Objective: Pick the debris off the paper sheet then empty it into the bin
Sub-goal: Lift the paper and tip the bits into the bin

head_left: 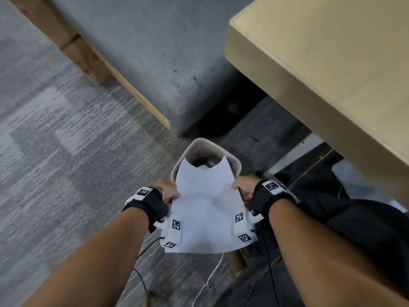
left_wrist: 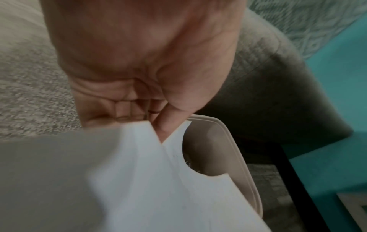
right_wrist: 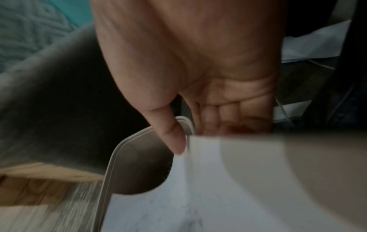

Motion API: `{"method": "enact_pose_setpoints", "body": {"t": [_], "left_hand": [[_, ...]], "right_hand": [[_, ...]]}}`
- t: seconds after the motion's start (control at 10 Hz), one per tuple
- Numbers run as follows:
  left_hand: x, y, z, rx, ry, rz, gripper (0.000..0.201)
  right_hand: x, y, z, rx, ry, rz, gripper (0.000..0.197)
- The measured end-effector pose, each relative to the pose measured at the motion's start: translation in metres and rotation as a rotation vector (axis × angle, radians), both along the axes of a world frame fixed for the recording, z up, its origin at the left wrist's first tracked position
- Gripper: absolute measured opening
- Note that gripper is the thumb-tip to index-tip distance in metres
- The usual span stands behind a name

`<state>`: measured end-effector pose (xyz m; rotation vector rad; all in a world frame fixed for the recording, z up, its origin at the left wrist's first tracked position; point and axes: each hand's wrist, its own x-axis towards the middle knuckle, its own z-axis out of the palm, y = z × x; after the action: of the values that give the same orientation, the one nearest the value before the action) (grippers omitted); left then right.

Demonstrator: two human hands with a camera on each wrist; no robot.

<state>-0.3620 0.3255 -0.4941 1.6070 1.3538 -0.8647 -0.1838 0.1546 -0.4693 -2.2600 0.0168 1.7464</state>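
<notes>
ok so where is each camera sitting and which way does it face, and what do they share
Head: worn on the head, looking down at the carpet; both forearms show, the left hand and right hand holding a paper sheet over the bin.
Left wrist: on the left wrist, looking along the palm at the thumb pinching the sheet's edge, bin rim beyond.
Right wrist: on the right wrist, looking along the palm at the thumb on the opposite edge.
Shared: both wrist views show the curved sheet dipping into the bin.

From my head view, the paper sheet (head_left: 208,209) covers the bin (head_left: 236,161) from 6 o'clock, hiding most of its contents; both wrist views are motion-blurred, and I cannot tell whether debris remains.
</notes>
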Motion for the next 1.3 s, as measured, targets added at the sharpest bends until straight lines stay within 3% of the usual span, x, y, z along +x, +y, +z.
{"method": "enact_pose_setpoints", "body": {"t": [0.1, 0.2, 0.3, 0.4, 0.5, 0.6, 0.7, 0.8, 0.9, 1.0, 1.1, 1.2, 1.3], "left_hand": [[0.004, 0.003, -0.001, -0.019, 0.055, -0.001, 0.018], [0.006, 0.002, -0.010, -0.039, 0.055, -0.007, 0.025], [0.004, -0.003, -0.018, -0.139, 0.041, 0.076, 0.024], [-0.002, -0.004, -0.019, -0.248, 0.036, 0.258, 0.007], [-0.001, -0.004, -0.018, -0.182, 0.033, 0.156, 0.010], [0.002, -0.001, -0.016, -0.018, 0.029, 0.075, 0.020], [0.009, 0.001, -0.003, 0.152, 0.109, -0.116, 0.039], [0.035, -0.001, 0.021, 0.342, -0.091, -0.247, 0.024], [0.062, -0.028, 0.044, -0.058, -0.363, 0.049, 0.007], [0.070, -0.070, 0.038, -0.611, -0.271, 0.379, 0.021], [0.075, -0.089, 0.011, -0.752, -0.207, 0.738, 0.033], [0.079, -0.076, -0.019, -0.551, -0.244, 0.908, 0.034], [0.084, -0.048, -0.040, -0.269, -0.177, 0.738, 0.048]], "right_hand": [[-0.006, -0.008, 0.007, -0.093, 0.147, 0.089, 0.017], [-0.004, -0.009, 0.007, -0.110, 0.134, 0.057, 0.031], [0.002, -0.014, -0.004, -0.028, -0.021, 0.085, 0.037], [0.001, -0.016, -0.006, 0.009, -0.082, -0.032, 0.016], [-0.004, -0.013, -0.004, -0.001, -0.086, 0.006, 0.047], [-0.009, -0.012, -0.002, -0.012, -0.005, 0.097, 0.054], [-0.008, -0.011, -0.005, 0.001, -0.080, 0.116, 0.049], [-0.013, -0.005, -0.001, -0.006, -0.100, 0.108, 0.046], [-0.016, -0.003, 0.005, 0.004, -0.077, 0.072, 0.045], [-0.015, -0.003, 0.009, 0.057, -0.061, 0.067, 0.044], [-0.018, 0.000, 0.023, 0.075, -0.018, -0.129, 0.044], [-0.015, -0.002, 0.013, 0.005, -0.005, -0.305, 0.045], [-0.013, -0.004, 0.020, -0.030, -0.086, -0.307, 0.044]]}}
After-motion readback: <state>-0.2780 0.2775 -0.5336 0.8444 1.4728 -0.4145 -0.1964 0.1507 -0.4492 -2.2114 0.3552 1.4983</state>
